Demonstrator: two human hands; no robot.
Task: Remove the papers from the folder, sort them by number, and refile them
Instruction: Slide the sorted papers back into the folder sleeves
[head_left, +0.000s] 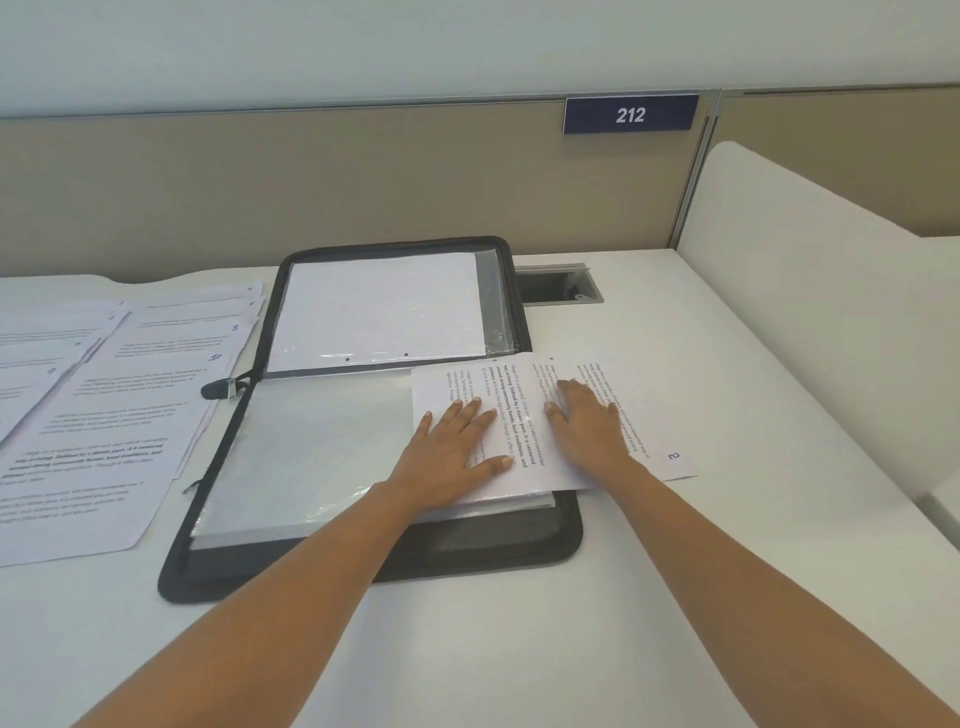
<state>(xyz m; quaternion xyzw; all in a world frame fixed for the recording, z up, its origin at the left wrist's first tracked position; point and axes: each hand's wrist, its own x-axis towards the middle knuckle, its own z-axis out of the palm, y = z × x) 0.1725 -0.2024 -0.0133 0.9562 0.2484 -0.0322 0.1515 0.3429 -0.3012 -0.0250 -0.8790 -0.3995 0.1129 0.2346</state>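
Both hands lie flat, fingers straight and a little spread, gripping nothing. Our left hand (457, 457) presses the left part of the sheet marked 2 (530, 395), and our right hand (587, 426) presses its middle. That sheet lies sideways under the hands, across the right edge of the open folder (363, 566), with its numbered corner out on the counter (519, 649) to the right of our right hand. We cannot tell whether its left edge is already inside the clear sleeves (311, 457) that lie left of our left hand.

We judge the main risk to be at the sleeve mouth. If we push with flat palms and the edge catches on the plastic, the paper may buckle or crease. The slick sleeve could also slide along with it, so the sheet goes in crooked. Uneven pressure from the two hands would twist it. A sweep of our left forearm could also disturb the loose papers (130, 415) far to the left and spoil their order.

We count two hands, one folder and one sheet beneath the hands. Beyond the hands, the folder's far half holds one filled sleeve (379, 306). The loose papers form two fanned rows. They overlap too much for an exact count, though 8 and 10 are readable.
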